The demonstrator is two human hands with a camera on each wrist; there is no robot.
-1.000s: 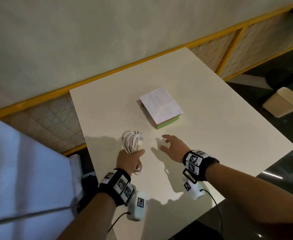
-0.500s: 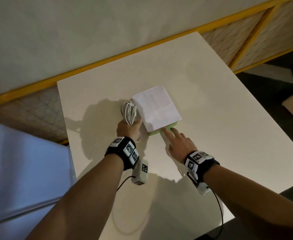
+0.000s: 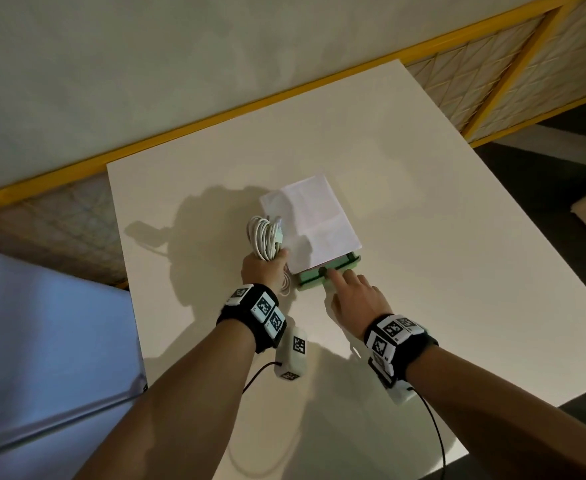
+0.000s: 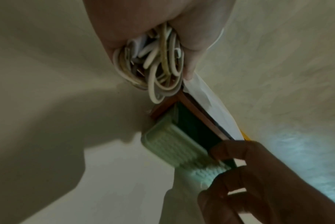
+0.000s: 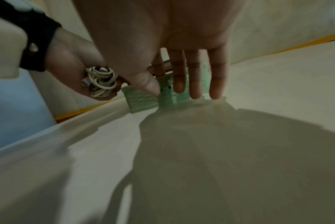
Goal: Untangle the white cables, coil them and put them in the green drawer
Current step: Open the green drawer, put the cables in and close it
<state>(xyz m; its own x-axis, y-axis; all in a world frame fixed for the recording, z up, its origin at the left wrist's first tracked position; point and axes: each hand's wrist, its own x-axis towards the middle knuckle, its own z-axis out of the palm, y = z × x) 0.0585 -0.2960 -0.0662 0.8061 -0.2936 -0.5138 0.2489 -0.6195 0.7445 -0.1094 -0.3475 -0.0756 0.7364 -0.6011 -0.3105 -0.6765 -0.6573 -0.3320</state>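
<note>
A coil of white cables [image 3: 265, 237] stands upright in my left hand [image 3: 262, 270], which grips its lower end just left of the small box. The bundle [image 4: 158, 68] fills that fist, and the same coil [image 5: 100, 82] shows in the right wrist view. The green drawer [image 3: 310, 282] sticks a little way out of the box's near side. My right hand [image 3: 336, 289] pinches the drawer front, index finger hooked over its top edge and thumb on its face. The ribbed drawer front [image 4: 172, 144] shows a dark gap behind it. Its green face [image 5: 141, 101] lies under my fingers.
A white folded sheet [image 3: 312, 220] covers the top of the box. The white table [image 3: 423, 237] ends close on the left, right and near sides. A yellow-framed lattice rail [image 3: 492, 81] runs behind it. A pale blue surface [image 3: 42, 341] lies to the left.
Both hands moved forward to the box. The left carried the coil up to its left side. The right reached the drawer front, took hold, and the drawer has slid out slightly.
</note>
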